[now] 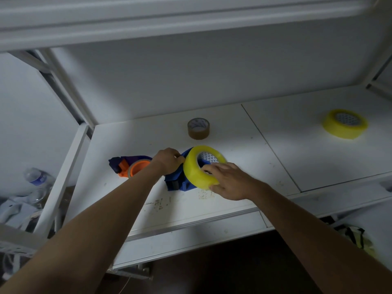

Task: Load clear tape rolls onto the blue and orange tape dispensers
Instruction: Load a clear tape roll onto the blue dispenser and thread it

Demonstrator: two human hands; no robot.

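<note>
A yellowish clear tape roll (194,167) sits tilted on the blue dispenser (177,182) in the middle of the white table. My right hand (228,181) grips the roll from its near right side, fingers over the rim and core. My left hand (169,160) holds the blue dispenser's upper left edge, right beside the roll. The orange dispenser (132,166) lies to the left, partly behind my left wrist, with a thin tape roll around its orange hub. A second yellowish roll (344,124) lies flat at the far right.
A brown tape roll (198,128) stands behind the blue dispenser. The white table (244,132) has a seam running front to back right of centre. A plastic bottle (36,177) and clutter lie below left, beyond a white frame post (63,170).
</note>
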